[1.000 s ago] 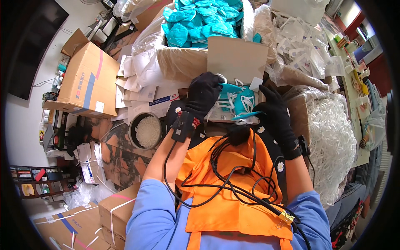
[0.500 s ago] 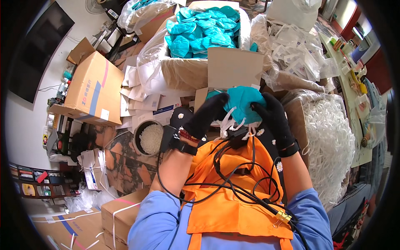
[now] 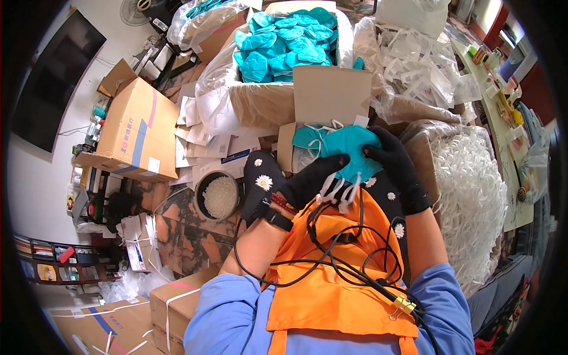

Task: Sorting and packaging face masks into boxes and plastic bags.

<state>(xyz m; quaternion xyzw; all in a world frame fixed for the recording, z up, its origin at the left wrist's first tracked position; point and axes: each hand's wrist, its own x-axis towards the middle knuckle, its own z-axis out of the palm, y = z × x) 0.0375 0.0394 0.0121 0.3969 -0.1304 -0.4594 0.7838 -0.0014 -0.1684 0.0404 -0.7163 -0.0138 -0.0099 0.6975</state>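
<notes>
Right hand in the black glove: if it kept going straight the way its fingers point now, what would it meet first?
The right hand points left across the teal face mask it grips, so it would likely meet the black-gloved left hand holding the mask's other side. Depth is hard to judge here.

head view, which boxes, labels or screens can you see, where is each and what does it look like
Screen: far left on the wall, flat, dark.
Closed carton: left, brown cardboard, blue and pink stripes, white label.
Open carton: top centre, plastic-lined, full of teal masks.
Small open box: just beyond the gloved hands, plain brown flap.
Strapped cartons: bottom left, brown, white straps.
</notes>
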